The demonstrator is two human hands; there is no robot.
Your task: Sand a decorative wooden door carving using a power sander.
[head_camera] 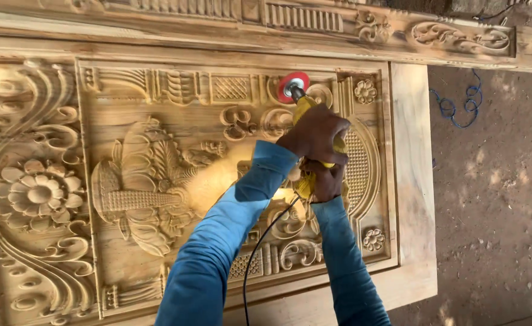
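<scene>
Head view: your left hand point(314, 136) and right hand point(325, 181) both wrap the grinder point(305, 108), fingers curled tight; its long axis points up-left, disc point(293, 86) on the door point(157, 139) carving.

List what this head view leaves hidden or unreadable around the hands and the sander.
- Yellow sander body: mostly covered by left hand and right hand.
- Red disc: spinning or still, cannot tell.
- Black cord: cut off by bottom edge.
- Carved wooden panel: left side cropped.
</scene>
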